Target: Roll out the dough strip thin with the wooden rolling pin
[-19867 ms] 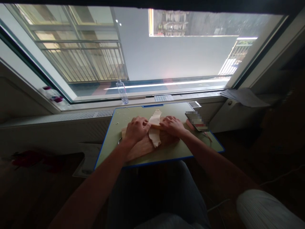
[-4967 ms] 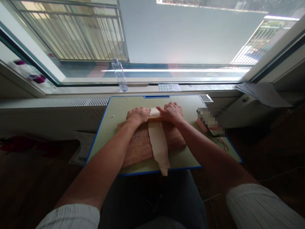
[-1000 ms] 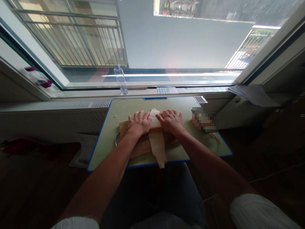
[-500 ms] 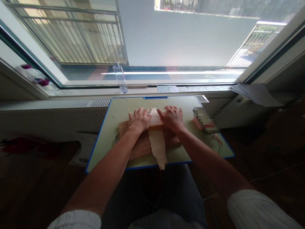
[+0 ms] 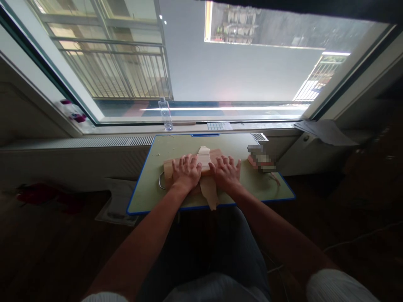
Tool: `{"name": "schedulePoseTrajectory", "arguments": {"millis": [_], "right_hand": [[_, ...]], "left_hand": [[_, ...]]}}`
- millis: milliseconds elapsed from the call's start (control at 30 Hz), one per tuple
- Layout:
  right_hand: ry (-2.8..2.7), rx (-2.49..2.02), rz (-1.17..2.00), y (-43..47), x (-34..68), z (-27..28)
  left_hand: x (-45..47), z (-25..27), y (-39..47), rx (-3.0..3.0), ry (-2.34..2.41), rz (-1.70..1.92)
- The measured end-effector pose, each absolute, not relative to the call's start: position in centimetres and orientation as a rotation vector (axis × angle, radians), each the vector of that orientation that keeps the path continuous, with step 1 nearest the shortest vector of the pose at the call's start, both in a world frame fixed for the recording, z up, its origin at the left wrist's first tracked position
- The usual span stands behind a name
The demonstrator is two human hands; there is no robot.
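The fingers (image 5: 187, 158) of the left hand (image 5: 186, 173) and right hand (image 5: 226, 173) are stretched out flat, clasping nothing; the palms seem to rest on the rolling pin (image 5: 206, 173), likely to press evenly either side of the dough (image 5: 209, 191). The dough runs between the two sets of fingers, passing beneath the rolling pin. Under the dough lies the cutting board (image 5: 216, 154), on the desk (image 5: 147, 188); well beyond the dough stands a bottle (image 5: 166, 116).

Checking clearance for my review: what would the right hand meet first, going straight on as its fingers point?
Over the green, blue-edged tabletop, probably the flat pale grid-patterned item on the white windowsill; depth is unclear.
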State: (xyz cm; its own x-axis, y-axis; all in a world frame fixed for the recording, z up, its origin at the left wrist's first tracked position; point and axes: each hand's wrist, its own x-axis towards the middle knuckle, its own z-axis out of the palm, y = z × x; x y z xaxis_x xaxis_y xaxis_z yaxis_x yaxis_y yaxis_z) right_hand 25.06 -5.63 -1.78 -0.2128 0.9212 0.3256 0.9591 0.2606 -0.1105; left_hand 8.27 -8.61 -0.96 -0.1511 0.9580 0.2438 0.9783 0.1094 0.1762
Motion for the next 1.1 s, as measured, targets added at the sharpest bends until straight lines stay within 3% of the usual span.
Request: {"name": "schedulePoseTrajectory", "arguments": {"millis": [300,700,1100], "right_hand": [[-2.235,-1.711,-0.114,-5.9,24.9,-1.6],[-2.324,-1.65,-0.12,-1.2,23.4,-0.8],[-2.38,-1.78,0.144,3.6,22.2,-0.1]], "left_hand": [[9.7,-1.6,-10.7,-1.993,-2.276,-0.515],[8.4,-0.3,-4.3,-2.001,-2.451,-0.341],[7.5,0.8,-0.2,-2.112,-2.484,-0.259]]}}
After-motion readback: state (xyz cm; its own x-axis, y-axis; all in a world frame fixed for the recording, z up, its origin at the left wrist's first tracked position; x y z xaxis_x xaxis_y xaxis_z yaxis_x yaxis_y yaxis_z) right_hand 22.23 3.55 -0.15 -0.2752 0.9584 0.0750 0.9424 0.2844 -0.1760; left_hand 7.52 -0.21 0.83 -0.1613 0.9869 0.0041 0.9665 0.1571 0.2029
